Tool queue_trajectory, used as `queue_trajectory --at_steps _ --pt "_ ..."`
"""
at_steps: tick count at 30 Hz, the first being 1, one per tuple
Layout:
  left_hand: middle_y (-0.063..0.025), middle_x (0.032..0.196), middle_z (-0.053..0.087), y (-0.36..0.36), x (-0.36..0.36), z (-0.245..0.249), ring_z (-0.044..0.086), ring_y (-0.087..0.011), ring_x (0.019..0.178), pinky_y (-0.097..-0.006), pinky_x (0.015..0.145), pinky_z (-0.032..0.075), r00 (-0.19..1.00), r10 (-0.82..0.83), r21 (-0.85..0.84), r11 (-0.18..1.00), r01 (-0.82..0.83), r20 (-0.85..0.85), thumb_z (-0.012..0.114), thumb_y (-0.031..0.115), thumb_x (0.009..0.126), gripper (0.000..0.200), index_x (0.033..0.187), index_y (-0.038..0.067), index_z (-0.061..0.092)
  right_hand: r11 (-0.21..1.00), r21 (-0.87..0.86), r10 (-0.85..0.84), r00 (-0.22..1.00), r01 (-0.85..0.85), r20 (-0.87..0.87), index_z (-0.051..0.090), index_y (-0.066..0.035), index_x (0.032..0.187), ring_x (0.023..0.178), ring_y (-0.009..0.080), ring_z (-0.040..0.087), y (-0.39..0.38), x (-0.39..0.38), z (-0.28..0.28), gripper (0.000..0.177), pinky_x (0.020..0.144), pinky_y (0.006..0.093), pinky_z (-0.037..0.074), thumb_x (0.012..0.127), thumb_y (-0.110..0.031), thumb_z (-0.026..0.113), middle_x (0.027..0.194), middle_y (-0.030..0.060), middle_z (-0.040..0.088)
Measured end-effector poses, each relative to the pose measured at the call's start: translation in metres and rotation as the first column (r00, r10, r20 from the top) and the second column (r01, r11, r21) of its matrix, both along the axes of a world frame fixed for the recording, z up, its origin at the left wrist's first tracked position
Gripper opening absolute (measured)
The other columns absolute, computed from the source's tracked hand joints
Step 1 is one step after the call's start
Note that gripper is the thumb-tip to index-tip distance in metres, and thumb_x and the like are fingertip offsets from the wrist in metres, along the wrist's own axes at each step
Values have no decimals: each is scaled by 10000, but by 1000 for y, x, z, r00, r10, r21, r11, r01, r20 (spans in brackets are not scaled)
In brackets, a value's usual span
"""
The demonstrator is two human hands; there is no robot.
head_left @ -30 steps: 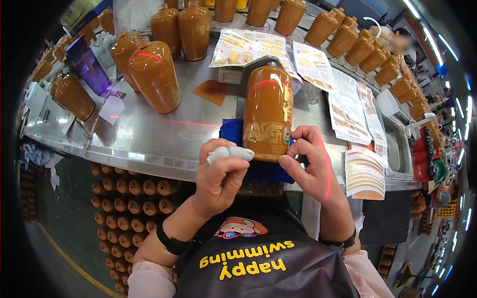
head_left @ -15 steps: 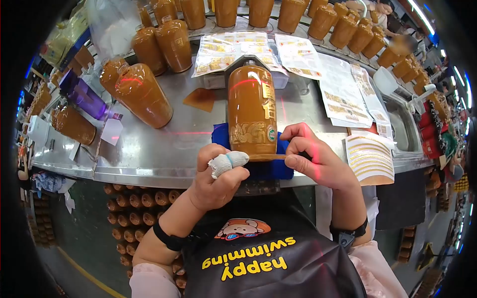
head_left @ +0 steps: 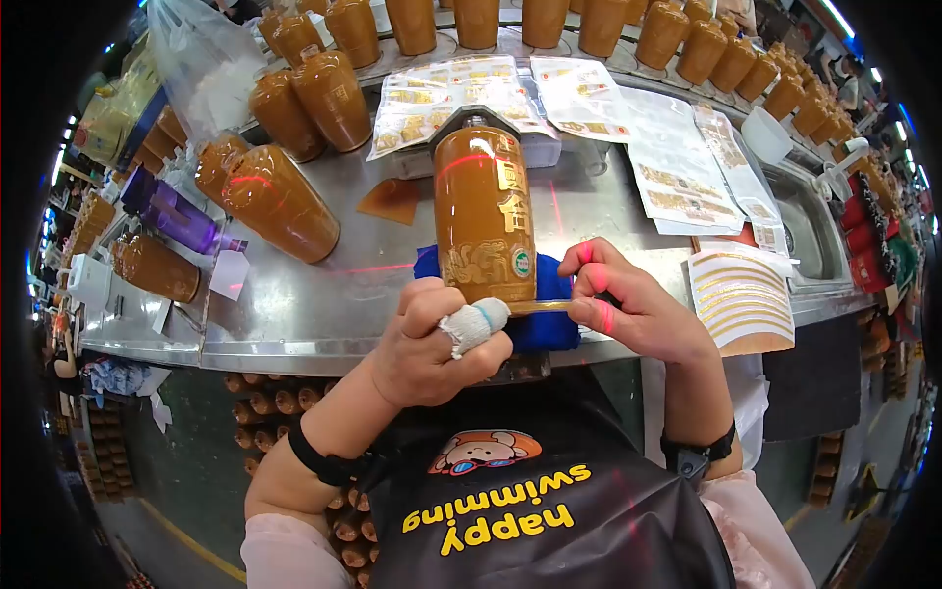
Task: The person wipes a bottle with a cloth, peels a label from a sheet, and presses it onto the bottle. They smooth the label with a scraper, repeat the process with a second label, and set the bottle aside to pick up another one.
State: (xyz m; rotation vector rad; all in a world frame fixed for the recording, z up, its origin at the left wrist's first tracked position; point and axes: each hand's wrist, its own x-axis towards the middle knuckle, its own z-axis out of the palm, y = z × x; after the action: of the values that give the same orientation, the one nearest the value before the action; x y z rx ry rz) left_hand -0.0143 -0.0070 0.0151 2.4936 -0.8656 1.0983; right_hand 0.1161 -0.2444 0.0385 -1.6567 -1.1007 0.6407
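A glossy brown bottle (head_left: 481,211) with raised gold characters and a small green round sticker lies in a holder, its base toward me. Blue cloth (head_left: 549,329) is under its near end. A thin gold decal strip (head_left: 547,306) runs along the base edge. My left hand (head_left: 432,339) is closed at the base, pressing the strip's left part there; one of its fingers wears a white wrap (head_left: 474,327). To the right, my right hand (head_left: 638,309) pinches the strip's free end between thumb and finger, apart from the bottle.
A sheet of curved gold strips (head_left: 741,299) lies at right, by a sink (head_left: 810,236). Printed decal sheets (head_left: 677,167) spread behind the bottle. More brown bottles (head_left: 280,201) stand at left and along the back. A purple bottle (head_left: 177,216) lies at far left.
The view has shifted slightly. My left hand has slid rightward along the bottle's base, and my right hand has moved a little away from the bottle, still holding the strip's end.
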Motion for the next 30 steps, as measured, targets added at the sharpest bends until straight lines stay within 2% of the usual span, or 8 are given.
queue_trajectory --at_steps 4,7,10,16,19,22,28,30 --pt "7 1094 614 -3 6 1 469 -222 934 -369 765 430 999 -41 89 995 39 15 680 150 667 268 927 192 630 1000 -2 -1 1000 1 -20 537 -61 834 934 153 426 -2 0 1 225 846 293 395 941 -226 646 1122 74 459" --pt "7 1075 619 -6 7 0 471 -225 933 -370 751 432 1000 3 116 993 -5 21 678 151 675 253 920 188 625 1000 1 -4 999 4 -37 544 -58 836 936 151 433 -3 1 3 229 844 293 398 941 -233 649 1126 80 461" --pt "20 1033 598 -7 7 -3 469 -205 934 -332 747 446 999 36 135 990 -40 32 695 167 678 238 900 211 619 1000 3 6 999 -6 -45 556 -56 837 944 152 440 -6 1 4 240 845 291 398 939 -250 652 1124 81 463" --pt "-32 1073 630 -5 -2 -22 490 -219 921 -323 712 454 996 84 -125 989 -82 8 710 99 635 258 881 139 646 999 -42 -2 999 1 -36 587 -53 847 972 158 446 -7 5 -1 258 857 289 396 937 -286 655 1116 75 465" --pt "-38 1111 632 -6 -3 -12 499 -226 898 -321 708 455 997 66 -40 997 -64 30 710 91 629 259 877 142 654 998 -56 -10 998 6 -59 598 -50 856 978 160 448 -9 5 -3 262 859 289 396 936 -293 657 1115 70 468" --pt "-69 1045 635 -10 3 -3 484 -256 895 -381 710 422 1000 5 20 1000 -5 -7 697 39 643 263 868 141 609 999 -50 -17 997 13 -79 604 -45 864 977 160 449 -8 4 -2 270 855 287 397 936 -300 658 1114 63 471" --pt "-68 1066 624 -7 -6 -24 475 -256 918 -391 704 422 997 71 -175 982 -77 -36 694 47 639 243 849 143 618 999 -48 -20 999 18 -33 615 -33 884 978 154 446 -10 7 -5 258 845 284 402 929 -283 660 1109 55 473" --pt "-69 1059 623 -7 -7 -22 482 -258 903 -391 701 423 996 85 -118 989 -86 -19 702 36 637 252 849 143 617 998 -65 -23 998 19 -53 619 -30 889 979 152 444 -11 7 -4 246 841 282 402 926 -270 660 1107 54 472"
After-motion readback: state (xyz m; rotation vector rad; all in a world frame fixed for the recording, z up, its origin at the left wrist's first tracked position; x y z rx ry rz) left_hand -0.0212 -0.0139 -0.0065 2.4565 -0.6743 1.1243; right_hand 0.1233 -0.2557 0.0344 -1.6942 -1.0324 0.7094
